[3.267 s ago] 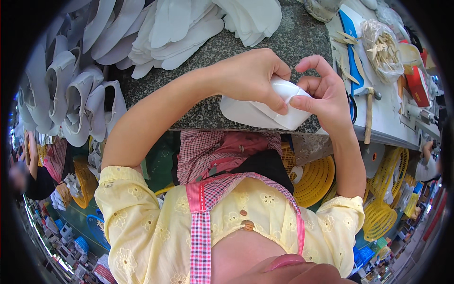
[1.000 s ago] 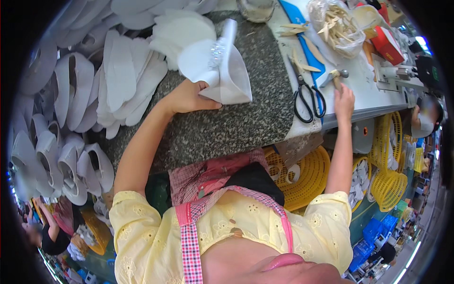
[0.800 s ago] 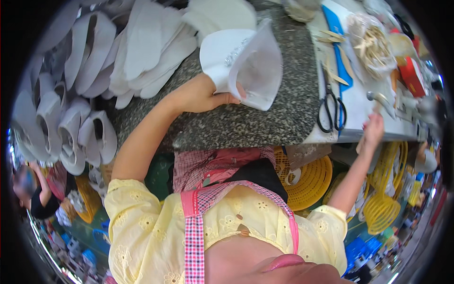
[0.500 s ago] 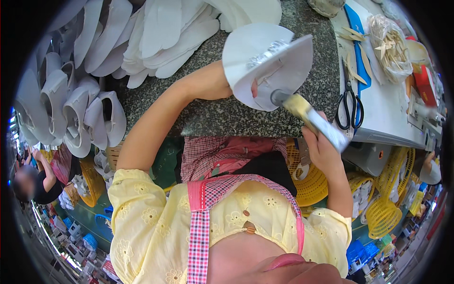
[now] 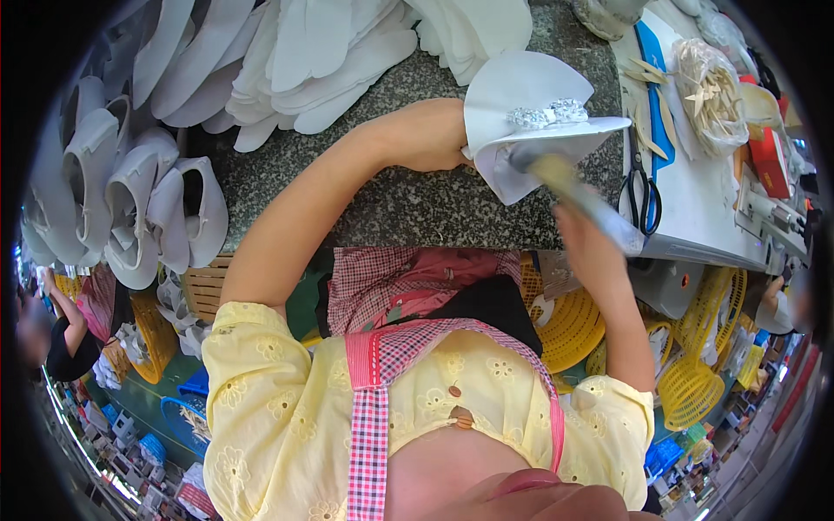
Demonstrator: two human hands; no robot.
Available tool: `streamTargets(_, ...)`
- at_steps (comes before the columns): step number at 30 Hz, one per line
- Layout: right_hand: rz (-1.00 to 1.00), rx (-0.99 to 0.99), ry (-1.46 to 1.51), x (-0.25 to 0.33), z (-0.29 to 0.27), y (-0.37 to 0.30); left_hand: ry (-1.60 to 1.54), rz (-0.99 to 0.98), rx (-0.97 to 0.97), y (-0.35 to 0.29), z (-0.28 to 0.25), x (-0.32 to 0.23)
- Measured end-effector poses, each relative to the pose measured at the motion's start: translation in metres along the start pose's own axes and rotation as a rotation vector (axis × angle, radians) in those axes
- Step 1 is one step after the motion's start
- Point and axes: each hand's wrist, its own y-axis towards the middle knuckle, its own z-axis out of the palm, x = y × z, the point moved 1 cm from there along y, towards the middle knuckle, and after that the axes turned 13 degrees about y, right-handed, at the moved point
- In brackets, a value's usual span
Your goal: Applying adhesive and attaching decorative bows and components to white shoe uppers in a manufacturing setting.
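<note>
**Blurred steel-and-wood hammer (image 5: 569, 184) at a folded white shoe piece (image 5: 528, 82) trimmed in glittering silver**

Your right grip (image 5: 592, 227) is closed round the hammer; its shaft is hidden, and your fingers smear with motion. The dark round face overlaps the inner side of the white piece. Contact there: cannot tell.

Your left grip (image 5: 434, 135) holds the piece by its left edge, some fingertips out of sight behind it. The piece is bent into two flaps, one up, one out to the right, with the sparkling silver band (image 5: 547, 115) along the fold. Position: over the grey speckled stone counter (image 5: 382, 208), near its right side.

Left of your hands: a fanned pile of flat white sole-shaped sheets (image 5: 347, 69). Farther left, at the counter's end, pale open shoe uppers (image 5: 87, 174) clustered together.

Right of your hands: black-looped scissors (image 5: 652, 208) on the white counter (image 5: 695, 204); beyond them, a long flat blue strip (image 5: 658, 95), then a clear plastic bag of pale pointed slivers (image 5: 711, 100), then a small red box (image 5: 769, 163).

Below counter level: a round yellow plastic basket (image 5: 573, 334).
</note>
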Motion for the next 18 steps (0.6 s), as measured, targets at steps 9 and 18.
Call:
streamTargets(9,0.130,0.132,-0.091,-0.001,-0.004,0.010,-0.056,0.011,0.027,0.008,0.001,0.006)
streamTargets(18,0.470,-0.335,-0.498,-0.100,-0.099,-0.036,-0.753,-0.246,0.071,0.012,-0.024,-0.018)
